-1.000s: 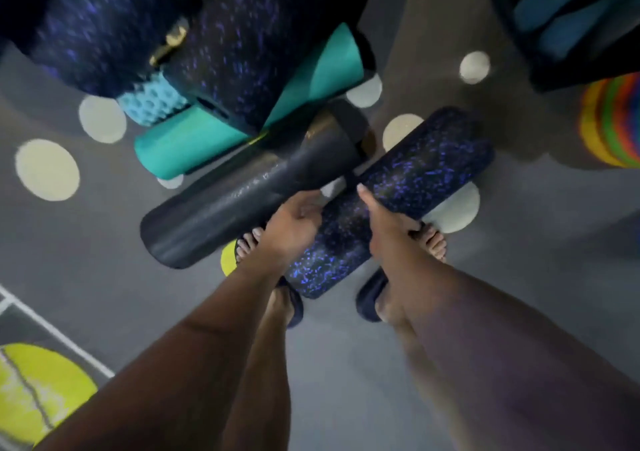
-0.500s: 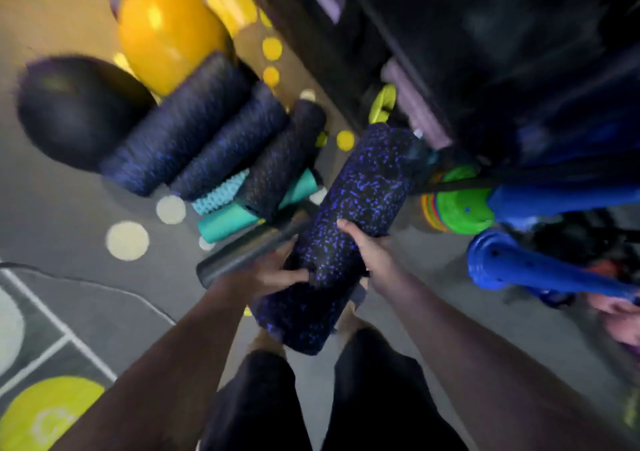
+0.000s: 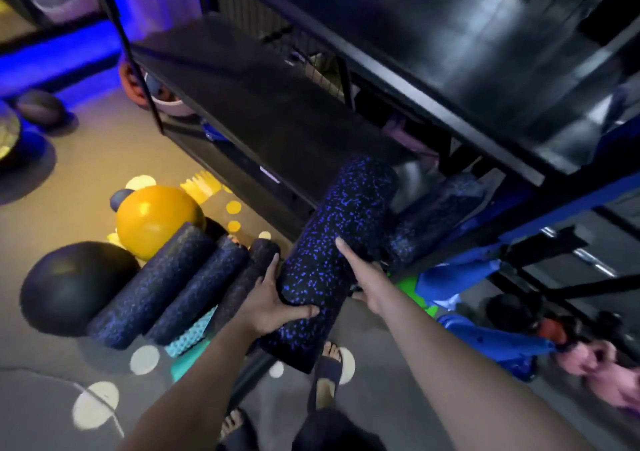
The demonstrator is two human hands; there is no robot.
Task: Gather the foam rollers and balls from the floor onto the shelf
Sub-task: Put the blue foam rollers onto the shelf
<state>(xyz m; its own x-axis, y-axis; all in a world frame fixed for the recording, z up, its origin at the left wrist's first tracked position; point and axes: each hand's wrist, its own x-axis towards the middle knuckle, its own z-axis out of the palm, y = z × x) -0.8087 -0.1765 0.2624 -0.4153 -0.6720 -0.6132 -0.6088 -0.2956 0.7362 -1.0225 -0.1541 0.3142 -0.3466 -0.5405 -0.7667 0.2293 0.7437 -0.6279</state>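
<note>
- The left hand (image 3: 273, 298) is closed around the near lower side of the speckled foam roller (image 3: 332, 253), thumb wrapped across its front; this grip looks best kept low, as the support under the weight, while the far end is fed in.
- The roller is off the floor, slanted up and to the right, its far end at the front edge of the black shelf (image 3: 263, 111), just beside another speckled roller (image 3: 433, 222) that already lies in the lower bay.
- The right hand (image 3: 367, 277) lies flat along the roller's right flank with fingers stretched out, steadying more than clasping; it seems suited to steering the far end into the gap without knocking the neighbour.
- Pushing along the roller's own length, rather than sideways, would probably seat it cleanly.
- The roller itself is a thick cylinder, black flecked with bright blue, matte and slightly coarse; it likely gives a little under the fingers and weighs little.
- On the floor (image 3: 86, 180) to the left wait a black ball (image 3: 72, 284), a yellow ball (image 3: 156, 218), three more dark rollers (image 3: 180, 277) and a teal ridged roller (image 3: 188, 336).
</note>
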